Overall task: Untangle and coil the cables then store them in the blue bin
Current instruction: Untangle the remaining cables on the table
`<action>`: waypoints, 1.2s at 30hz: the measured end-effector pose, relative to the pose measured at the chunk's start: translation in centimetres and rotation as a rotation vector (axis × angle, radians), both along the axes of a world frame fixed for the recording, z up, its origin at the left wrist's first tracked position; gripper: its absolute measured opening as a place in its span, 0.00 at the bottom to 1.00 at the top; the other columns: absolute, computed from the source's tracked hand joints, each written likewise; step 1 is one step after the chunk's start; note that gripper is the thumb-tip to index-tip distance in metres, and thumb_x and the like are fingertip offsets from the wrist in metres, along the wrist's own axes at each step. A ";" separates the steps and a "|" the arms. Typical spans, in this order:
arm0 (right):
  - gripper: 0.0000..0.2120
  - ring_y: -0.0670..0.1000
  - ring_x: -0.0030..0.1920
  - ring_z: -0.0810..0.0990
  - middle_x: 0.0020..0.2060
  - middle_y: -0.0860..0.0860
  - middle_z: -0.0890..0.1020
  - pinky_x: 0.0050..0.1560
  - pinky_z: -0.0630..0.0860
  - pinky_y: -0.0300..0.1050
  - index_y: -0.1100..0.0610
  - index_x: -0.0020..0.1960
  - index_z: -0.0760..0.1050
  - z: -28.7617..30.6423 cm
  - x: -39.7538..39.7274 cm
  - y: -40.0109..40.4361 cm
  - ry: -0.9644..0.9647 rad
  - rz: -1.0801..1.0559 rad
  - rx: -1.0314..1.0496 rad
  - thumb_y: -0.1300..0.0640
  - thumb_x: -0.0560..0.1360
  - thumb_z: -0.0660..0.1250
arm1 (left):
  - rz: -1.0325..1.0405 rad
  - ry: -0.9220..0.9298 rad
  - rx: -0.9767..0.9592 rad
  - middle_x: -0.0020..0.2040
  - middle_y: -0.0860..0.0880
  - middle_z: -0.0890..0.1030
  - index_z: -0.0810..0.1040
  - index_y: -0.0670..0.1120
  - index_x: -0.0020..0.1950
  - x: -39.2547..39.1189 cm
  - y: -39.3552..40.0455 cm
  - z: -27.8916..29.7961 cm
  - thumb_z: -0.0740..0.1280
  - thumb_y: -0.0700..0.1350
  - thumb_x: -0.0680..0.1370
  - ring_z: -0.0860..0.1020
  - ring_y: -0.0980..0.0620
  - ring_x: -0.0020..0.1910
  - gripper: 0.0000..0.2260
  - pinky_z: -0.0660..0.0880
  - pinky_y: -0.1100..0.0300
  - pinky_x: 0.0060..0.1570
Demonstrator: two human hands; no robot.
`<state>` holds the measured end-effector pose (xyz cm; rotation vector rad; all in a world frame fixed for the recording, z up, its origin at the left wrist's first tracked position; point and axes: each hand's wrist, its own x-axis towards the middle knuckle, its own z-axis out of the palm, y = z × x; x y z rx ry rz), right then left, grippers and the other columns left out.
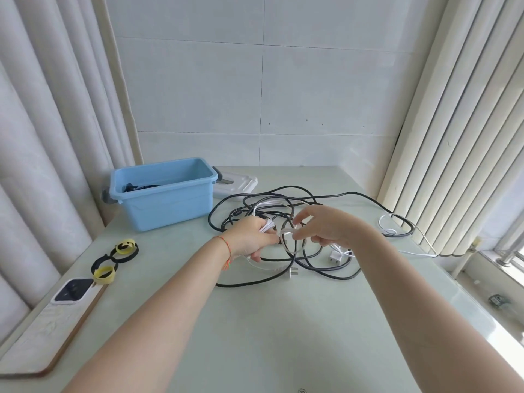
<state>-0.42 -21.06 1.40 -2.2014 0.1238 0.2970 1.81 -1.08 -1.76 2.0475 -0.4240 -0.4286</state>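
A person's left hand point(249, 236) grips a bunch of white cable point(268, 224) while the right hand point(320, 225) pinches a loop of it, both above a tangle of black cables point(283, 211) on a pale green table point(255, 321). The blue bin point(164, 194) stands at the table's far left, a dark coiled cable point(139, 187) already inside it. A white lid point(238, 184) lies just behind. Black-and-yellow straps point(116, 259) and a phone point(72, 290) sit near the left edge.

bin point(167, 205) contents: dark cable mostly hidden by the wall
lid point(236, 184): partly hidden behind the bin
white cable point(292, 231): blurred between the fingers
forearms: cut off by the bottom edge
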 end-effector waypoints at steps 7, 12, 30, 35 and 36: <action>0.03 0.47 0.28 0.65 0.28 0.51 0.71 0.27 0.61 0.36 0.62 0.45 0.79 -0.5 0.6 -1.5 -0.124 -0.091 0.200 0.63 0.74 0.72 | 0.107 0.028 -0.105 0.23 0.51 0.62 0.78 0.44 0.43 0.4 0.8 -0.2 0.66 0.47 0.81 0.58 0.53 0.18 0.09 0.72 0.59 0.34; 0.01 0.48 0.30 0.68 0.32 0.51 0.75 0.31 0.67 0.37 0.58 0.43 0.81 -0.4 0.6 -2.2 -0.242 -0.153 0.009 0.62 0.74 0.73 | 0.162 0.081 -0.220 0.21 0.54 0.61 0.78 0.43 0.45 0.7 1.7 -0.3 0.65 0.46 0.81 0.58 0.54 0.19 0.09 0.70 0.61 0.31; 0.11 0.44 0.21 0.57 0.24 0.47 0.61 0.19 0.52 0.35 0.60 0.43 0.71 0.2 0.7 1.6 -0.148 -0.283 0.936 0.65 0.81 0.54 | 0.482 0.112 -0.770 0.22 0.52 0.62 0.77 0.41 0.43 0.8 -0.7 0.3 0.65 0.42 0.80 0.62 0.53 0.19 0.07 0.65 0.60 0.31; 0.12 0.44 0.19 0.58 0.23 0.46 0.62 0.18 0.56 0.36 0.59 0.40 0.71 2.0 0.7 -0.2 -0.258 -0.416 1.366 0.60 0.81 0.58 | 0.636 -0.209 -0.257 0.27 0.49 0.67 0.76 0.40 0.38 2.3 1.4 -1.4 0.67 0.44 0.74 0.65 0.47 0.29 0.09 0.71 0.60 0.28; 0.13 0.44 0.19 0.58 0.23 0.46 0.62 0.18 0.57 0.36 0.59 0.40 0.71 1.9 0.9 -0.2 -0.298 -0.475 1.401 0.60 0.82 0.57 | 0.613 -0.240 -0.206 0.26 0.50 0.68 0.75 0.41 0.36 2.4 1.5 -1.5 0.68 0.44 0.73 0.66 0.47 0.30 0.09 0.73 0.56 0.31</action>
